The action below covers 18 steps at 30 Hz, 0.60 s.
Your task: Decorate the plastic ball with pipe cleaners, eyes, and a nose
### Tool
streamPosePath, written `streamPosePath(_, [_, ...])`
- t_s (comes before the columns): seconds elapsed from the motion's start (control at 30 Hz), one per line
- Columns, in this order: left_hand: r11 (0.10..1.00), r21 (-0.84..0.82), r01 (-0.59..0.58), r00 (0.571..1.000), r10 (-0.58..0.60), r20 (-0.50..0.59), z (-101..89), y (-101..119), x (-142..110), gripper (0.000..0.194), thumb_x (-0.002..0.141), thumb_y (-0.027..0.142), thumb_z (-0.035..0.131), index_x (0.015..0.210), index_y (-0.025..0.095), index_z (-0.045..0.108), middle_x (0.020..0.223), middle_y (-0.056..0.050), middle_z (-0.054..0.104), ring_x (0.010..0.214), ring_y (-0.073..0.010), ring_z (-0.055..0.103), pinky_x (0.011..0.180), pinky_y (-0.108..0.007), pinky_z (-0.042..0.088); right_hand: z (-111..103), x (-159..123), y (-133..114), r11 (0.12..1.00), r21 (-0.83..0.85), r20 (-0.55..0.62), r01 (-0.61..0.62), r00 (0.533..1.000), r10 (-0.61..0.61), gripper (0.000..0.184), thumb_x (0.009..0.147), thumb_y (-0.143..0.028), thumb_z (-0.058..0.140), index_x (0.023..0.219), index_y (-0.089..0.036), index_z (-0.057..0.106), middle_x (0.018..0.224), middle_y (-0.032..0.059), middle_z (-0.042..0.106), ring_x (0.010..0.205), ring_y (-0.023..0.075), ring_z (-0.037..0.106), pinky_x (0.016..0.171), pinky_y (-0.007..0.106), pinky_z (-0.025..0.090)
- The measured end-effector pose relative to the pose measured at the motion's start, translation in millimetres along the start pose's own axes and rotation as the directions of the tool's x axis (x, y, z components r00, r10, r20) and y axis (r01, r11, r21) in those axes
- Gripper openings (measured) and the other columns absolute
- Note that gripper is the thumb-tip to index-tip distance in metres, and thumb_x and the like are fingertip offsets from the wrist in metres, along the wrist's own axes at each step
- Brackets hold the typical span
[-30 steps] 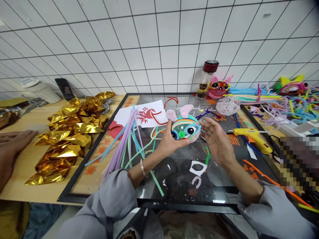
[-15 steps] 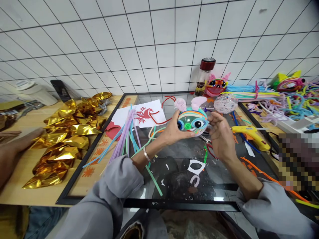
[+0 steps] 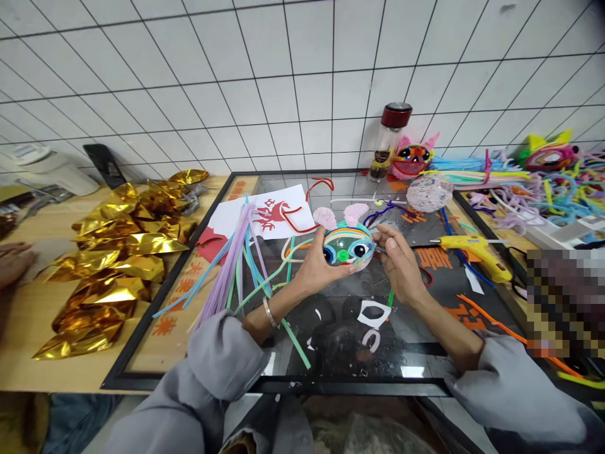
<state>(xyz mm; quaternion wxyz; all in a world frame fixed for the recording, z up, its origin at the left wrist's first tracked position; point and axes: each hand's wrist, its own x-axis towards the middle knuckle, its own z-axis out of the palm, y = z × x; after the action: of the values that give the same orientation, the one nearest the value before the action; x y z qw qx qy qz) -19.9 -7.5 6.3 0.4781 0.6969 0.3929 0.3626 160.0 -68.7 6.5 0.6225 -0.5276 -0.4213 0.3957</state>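
Note:
My left hand (image 3: 317, 268) grips an animal head (image 3: 347, 243) from its left side, with the thumb along its lower front. The head has pink fuzzy ears, striped pipe-cleaner bands, big blue-rimmed eyes and a green nose. At its right edge, the curled fingers of my right hand (image 3: 399, 261) meet the rim; their tips are partly hidden. Below lie a white paper piece with an oval hole (image 3: 373, 313) and a pale curved strip (image 3: 371, 341). Pastel pipe cleaners (image 3: 231, 258) lie left of my left forearm.
A yellow glue gun (image 3: 477, 255) lies at the right. Behind are a red-capped bottle (image 3: 390, 139), a pink-eared head (image 3: 410, 157) and a whitish ball (image 3: 429, 193). Gold foil (image 3: 113, 265) covers the left table, near another person's hand (image 3: 16, 265). Red-patterned paper (image 3: 265, 217) lies behind.
The animal head has moved left and slightly down in the view with my left hand. My right hand has followed, its fingers coming in against the head's right edge.

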Motion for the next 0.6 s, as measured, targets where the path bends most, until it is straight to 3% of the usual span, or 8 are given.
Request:
streamPosePath(0.13, [1.0, 0.018, 0.012, 1.0, -0.012, -0.011, -0.5, 0, -1, 0.098, 0.058, 0.037, 0.088, 0.14, 0.018, 0.038, 0.132, -0.013, 0.057, 0.123, -0.0333, 0.056, 0.108, -0.049, 0.044, -23, 8, -17, 0.963, -0.257, 0.016, 0.082, 0.997, -0.081, 0.044, 0.082, -0.059, 0.065, 0.11, -0.026, 0.063, 0.106, 0.0065, 0.07, 0.1, 0.0253, 0.065, 0.088, 0.041, 0.052])
streamPosePath(0.2, [1.0, 0.018, 0.025, 1.0, -0.025, 0.002, -1.3, 1, -1, 0.096, 0.058, 0.038, 0.088, 0.138, 0.018, 0.039, 0.127, -0.012, 0.059, 0.119, -0.0322, 0.058, 0.105, -0.047, 0.047, -41, 4, -27, 0.841, -0.512, 0.039, 0.173, 0.983, -0.178, 0.037, 0.085, -0.052, 0.063, 0.111, -0.025, 0.064, 0.099, 0.0068, 0.071, 0.09, 0.0254, 0.065, 0.082, 0.041, 0.052])
streamPosePath(0.23, [1.0, 0.012, 0.027, 1.0, -0.027, 0.01, -1.8, 1, -2, 0.095, 0.059, 0.037, 0.087, 0.138, 0.018, 0.038, 0.125, -0.011, 0.06, 0.116, -0.0314, 0.06, 0.103, -0.047, 0.048, -50, 0, -31, 0.731, -0.655, 0.056, 0.191, 0.977, -0.206, 0.032, 0.086, -0.047, 0.061, 0.109, -0.025, 0.064, 0.096, 0.0076, 0.07, 0.084, 0.0257, 0.065, 0.079, 0.041, 0.052])
streamPosePath(0.3, [1.0, -0.005, 0.029, 1.0, -0.029, 0.012, -2.6, 2, -2, 0.096, 0.058, 0.037, 0.087, 0.138, 0.017, 0.038, 0.123, -0.011, 0.061, 0.114, -0.0311, 0.061, 0.103, -0.046, 0.049, -63, -13, -35, 0.416, -0.888, 0.13, 0.196, 0.975, -0.18, 0.022, 0.087, -0.038, 0.058, 0.101, -0.023, 0.065, 0.097, 0.0117, 0.07, 0.086, 0.0295, 0.066, 0.078, 0.043, 0.05])
streamPosePath(0.37, [0.999, -0.017, 0.036, 0.999, -0.036, -0.006, -3.3, 2, -1, 0.097, 0.057, 0.037, 0.087, 0.138, 0.016, 0.038, 0.124, -0.012, 0.062, 0.117, -0.0325, 0.06, 0.104, -0.048, 0.048, -71, -27, -34, 0.121, -0.977, 0.173, 0.176, 0.984, -0.033, 0.017, 0.085, -0.03, 0.059, 0.098, -0.021, 0.065, 0.097, 0.015, 0.069, 0.089, 0.0332, 0.067, 0.074, 0.042, 0.049])
streamPosePath(0.43, [0.998, -0.042, 0.043, 0.999, -0.044, -0.028, -4.1, 0, 0, 0.098, 0.055, 0.038, 0.087, 0.137, 0.015, 0.039, 0.123, -0.013, 0.062, 0.118, -0.0337, 0.06, 0.105, -0.049, 0.048, -73, -36, -29, -0.041, -0.984, 0.166, 0.171, 0.981, 0.097, 0.017, 0.084, -0.022, 0.059, 0.099, -0.018, 0.066, 0.096, 0.0162, 0.07, 0.09, 0.0335, 0.067, 0.073, 0.04, 0.049])
streamPosePath(0.5, [0.994, -0.098, 0.038, 0.998, -0.043, -0.048, -5.3, -4, 2, 0.095, 0.055, 0.04, 0.087, 0.135, 0.017, 0.041, 0.122, -0.011, 0.064, 0.118, -0.0331, 0.06, 0.104, -0.048, 0.049, -74, -39, -25, -0.087, -0.98, 0.164, 0.176, 0.977, 0.137, 0.021, 0.084, -0.016, 0.056, 0.102, -0.017, 0.067, 0.097, 0.0158, 0.071, 0.092, 0.0317, 0.068, 0.073, 0.038, 0.049])
streamPosePath(0.6, [0.978, -0.207, 0.0, 0.996, -0.02, -0.091, -8.0, -11, 6, 0.085, 0.059, 0.043, 0.086, 0.13, 0.019, 0.046, 0.122, -0.009, 0.065, 0.117, -0.0302, 0.061, 0.105, -0.045, 0.048, -72, -30, -21, -0.056, -0.975, 0.206, 0.213, 0.972, 0.116, 0.026, 0.085, -0.014, 0.053, 0.103, -0.022, 0.069, 0.098, 0.0126, 0.073, 0.089, 0.0288, 0.068, 0.068, 0.035, 0.047])
